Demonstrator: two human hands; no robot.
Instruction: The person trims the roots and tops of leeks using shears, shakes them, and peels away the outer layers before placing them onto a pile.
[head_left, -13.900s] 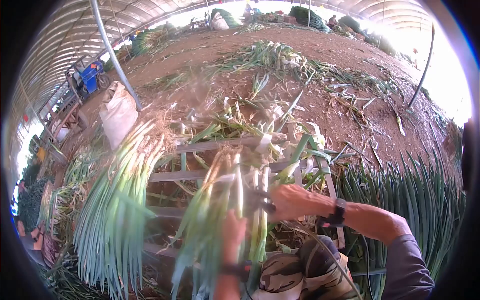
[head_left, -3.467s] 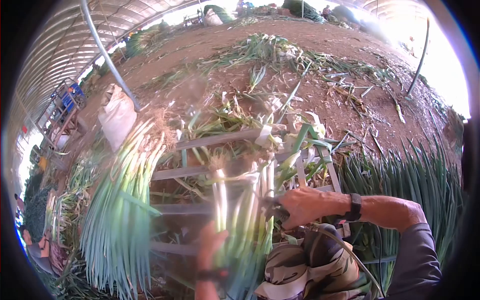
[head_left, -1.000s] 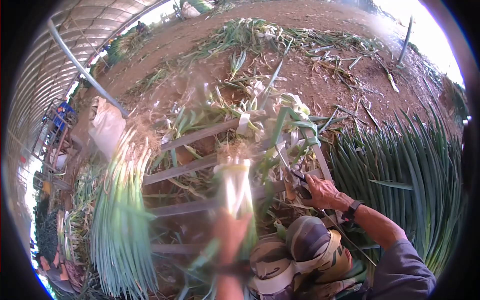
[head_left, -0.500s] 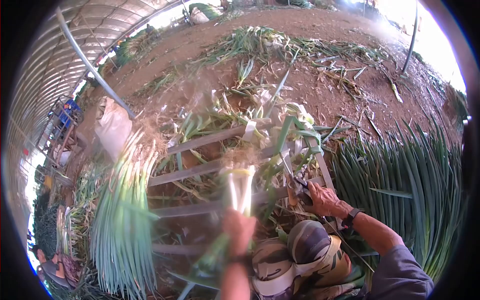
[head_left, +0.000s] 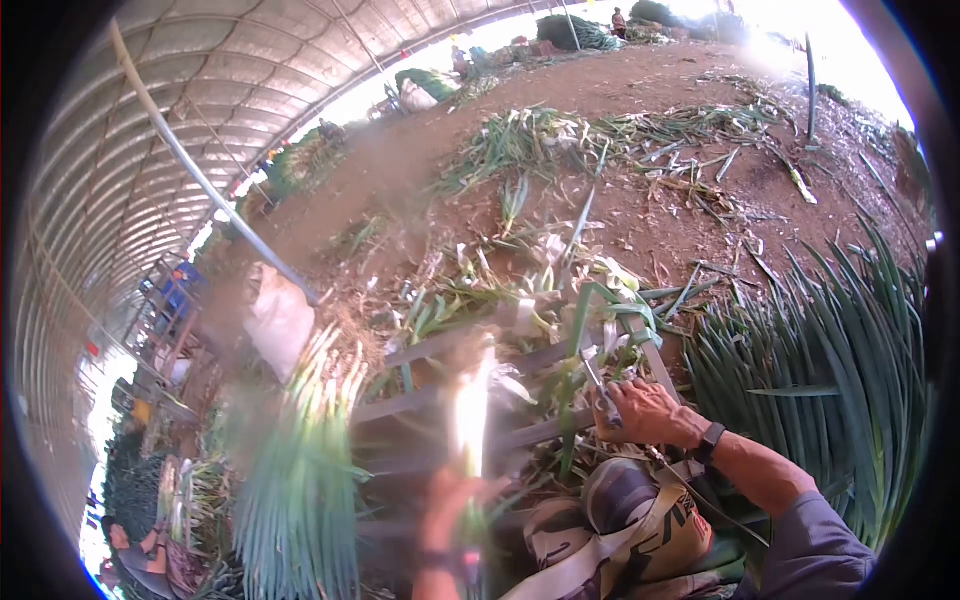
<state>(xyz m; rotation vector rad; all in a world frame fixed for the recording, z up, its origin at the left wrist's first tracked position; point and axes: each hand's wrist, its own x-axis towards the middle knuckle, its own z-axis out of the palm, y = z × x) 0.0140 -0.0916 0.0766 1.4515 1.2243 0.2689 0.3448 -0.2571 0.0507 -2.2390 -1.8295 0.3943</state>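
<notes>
My left hand, smeared by motion, is closed around a few green onions held upright. Their white stalks and roots point away from me, over a slatted rack. In my right hand is an air blow gun, its thin metal nozzle angled up and forward, with a thin hose trailing back past my knee. To the left of my left hand lies a large heap of green onions, roots facing away. Stripped leaves litter the rack's far end.
Uncut green onions are stacked along my right side. A pale sack stands behind the left heap. Leaf scraps lie on the soil ahead. A metal pole slants at left. Another person sits at lower left.
My view has tipped up and turned left. The green onions in my left hand have come nearer my body and look narrower, turned edge-on. My right hand keeps its grip on the blow gun.
</notes>
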